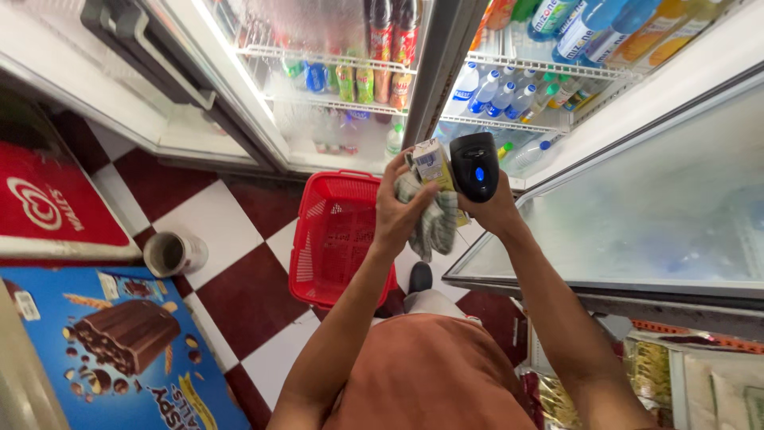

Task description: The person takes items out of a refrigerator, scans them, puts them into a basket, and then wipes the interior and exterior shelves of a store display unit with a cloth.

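Observation:
My left hand (398, 209) holds a small pale carton (432, 162) together with a checked cloth (436, 224) that hangs below the fingers. My right hand (492, 209) grips a black handheld scanner (474, 165) with a blue button, its head right beside the carton. Both hands are raised in front of an open drinks fridge (446, 56). A red plastic shopping basket (334, 239) stands on the floor just below my hands.
Wire fridge shelves (509, 123) carry several bottles. The open glass door (652, 199) stands at the right. A blue ice-cream freezer lid (119, 350) and a red one (48, 207) lie at the left, with a cylindrical container (173, 253) on the checked floor (239, 295).

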